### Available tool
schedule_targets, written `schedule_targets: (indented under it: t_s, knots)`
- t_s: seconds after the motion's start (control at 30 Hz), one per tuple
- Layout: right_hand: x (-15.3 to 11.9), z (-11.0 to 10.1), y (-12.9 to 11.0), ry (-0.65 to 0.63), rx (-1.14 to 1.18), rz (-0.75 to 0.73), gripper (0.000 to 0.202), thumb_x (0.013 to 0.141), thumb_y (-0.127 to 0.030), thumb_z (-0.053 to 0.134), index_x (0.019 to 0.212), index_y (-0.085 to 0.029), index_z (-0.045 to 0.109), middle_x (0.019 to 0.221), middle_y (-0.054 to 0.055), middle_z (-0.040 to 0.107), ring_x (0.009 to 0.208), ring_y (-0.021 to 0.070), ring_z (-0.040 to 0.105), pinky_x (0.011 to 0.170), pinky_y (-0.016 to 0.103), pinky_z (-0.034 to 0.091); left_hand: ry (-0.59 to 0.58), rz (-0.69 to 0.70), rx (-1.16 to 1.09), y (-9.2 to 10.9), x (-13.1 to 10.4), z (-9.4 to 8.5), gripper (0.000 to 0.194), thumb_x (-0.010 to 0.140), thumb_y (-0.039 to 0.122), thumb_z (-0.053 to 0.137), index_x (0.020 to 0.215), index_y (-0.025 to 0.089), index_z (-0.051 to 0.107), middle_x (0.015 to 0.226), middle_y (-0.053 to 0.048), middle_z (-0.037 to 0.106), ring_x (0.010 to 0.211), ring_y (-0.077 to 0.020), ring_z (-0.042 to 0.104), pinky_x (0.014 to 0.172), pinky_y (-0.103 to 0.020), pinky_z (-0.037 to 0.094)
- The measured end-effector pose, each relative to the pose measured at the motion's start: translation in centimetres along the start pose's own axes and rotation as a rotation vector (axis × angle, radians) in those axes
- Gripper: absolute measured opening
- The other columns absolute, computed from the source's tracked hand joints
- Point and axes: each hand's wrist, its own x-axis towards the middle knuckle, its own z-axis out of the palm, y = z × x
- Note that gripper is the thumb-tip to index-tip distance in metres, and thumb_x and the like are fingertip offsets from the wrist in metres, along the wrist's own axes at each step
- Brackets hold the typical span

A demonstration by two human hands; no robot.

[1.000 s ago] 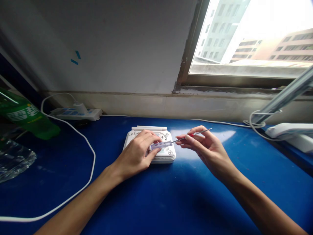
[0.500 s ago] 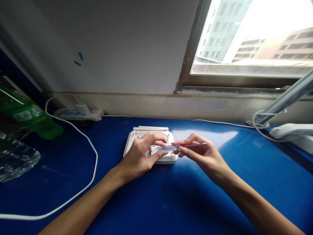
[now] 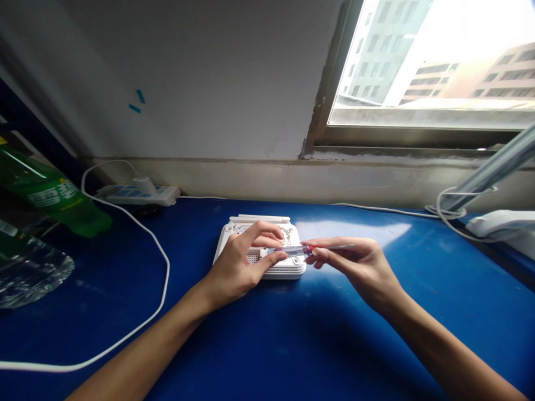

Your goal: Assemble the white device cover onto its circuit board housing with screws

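Observation:
A small white router [image 3: 288, 269] lies upside down on the blue table [image 3: 292, 345], its vented underside up. My left hand [image 3: 240, 264] rests on it, thumb and fingers pinching the clear handle of a thin screwdriver [image 3: 292, 250]. My right hand [image 3: 355, 264] holds the same screwdriver at its red collar and metal shaft, which points right and lies nearly level above the router's right edge. The two hands meet over the router.
A white power strip [image 3: 140, 193] with a plug lies at the back left, its white cable [image 3: 161, 278] looping across the table. A green bottle [image 3: 50, 197] and a clear plastic bottle [image 3: 29, 273] lie at the left. A lamp arm [image 3: 489, 167] and a white base [image 3: 501, 223] stand at the right.
The screwdriver has tipped from slanting up-right to nearly level. My right hand slid left along the shaft toward the handle, and my left fingers lifted to pinch the handle.

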Motion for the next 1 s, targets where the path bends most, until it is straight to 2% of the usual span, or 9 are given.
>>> schedule_targets:
  t_s: [0.23,0.43,0.63,0.73,0.83,0.9,1.0]
  knots:
    - [-0.2,0.6,-0.3,0.055,-0.004,0.043,0.021,0.082,-0.037,0.087,0.098,-0.023,0.085,0.089,0.010,0.081,0.075,0.0239,0.077,0.068,0.032,0.064,0.017,-0.001,0.001,0.1,-0.1,0.1,0.023,0.093,0.025,0.077,0.111,0.025,0.063,0.110,0.001,0.075,0.102,-0.0178,0.078,0.085,-0.025,0.061]
    - [-0.1,1.0,0.0,0.078,0.187,0.119,0.021,0.082,-0.033,0.088,0.100,-0.023,0.084,0.097,0.010,0.081,0.083,0.0226,0.076,0.075,0.032,0.064,0.034,-0.001,0.009,0.2,-0.1,0.4,0.019,0.094,0.025,0.076,0.107,0.024,0.061,0.104,0.001,0.076,0.100,-0.0177,0.078,0.085,-0.026,0.059]
    - [-0.2,1.6,0.2,0.009,0.330,0.206,0.028,0.086,-0.036,0.085,0.110,-0.024,0.082,0.106,0.010,0.079,0.090,0.0209,0.074,0.083,0.032,0.061,0.032,-0.036,0.005,0.1,-0.3,0.6,0.021,0.095,0.033,0.075,0.107,0.023,0.061,0.106,-0.001,0.077,0.099,-0.0192,0.078,0.087,-0.029,0.060]
    - [-0.1,1.7,0.0,0.057,0.336,0.206,0.028,0.085,-0.039,0.086,0.108,-0.024,0.082,0.105,0.008,0.078,0.083,0.0173,0.070,0.080,0.030,0.059,0.018,0.022,0.133,-0.2,-0.1,0.1,0.022,0.097,0.035,0.072,0.113,0.025,0.061,0.109,-0.001,0.077,0.105,-0.0191,0.075,0.094,-0.031,0.056]
    - [0.2,1.3,-0.2,0.120,0.305,0.215,0.029,0.081,-0.043,0.088,0.099,-0.022,0.082,0.097,0.008,0.074,0.071,0.0138,0.060,0.067,0.027,0.055,0.006,0.069,0.310,-0.6,0.1,-0.8,0.022,0.102,0.038,0.064,0.119,0.025,0.063,0.117,-0.004,0.074,0.113,-0.0213,0.070,0.103,-0.037,0.051]
    - [0.5,0.9,-0.3,0.173,0.327,0.226,0.029,0.078,-0.045,0.089,0.093,-0.021,0.082,0.092,0.007,0.071,0.067,0.0126,0.054,0.061,0.025,0.051,0.003,0.051,0.391,-0.8,0.2,-1.5,0.025,0.104,0.042,0.060,0.121,0.025,0.065,0.122,-0.006,0.071,0.117,-0.0232,0.066,0.104,-0.040,0.050]
    - [0.9,0.1,-0.2,0.264,0.428,0.223,0.026,0.079,-0.047,0.088,0.089,-0.024,0.080,0.091,0.005,0.068,0.073,0.0141,0.057,0.064,0.025,0.054,-0.059,0.013,0.488,-1.0,0.4,-2.3,0.032,0.105,0.046,0.055,0.126,0.024,0.065,0.129,-0.008,0.068,0.125,-0.0264,0.060,0.107,-0.044,0.048]
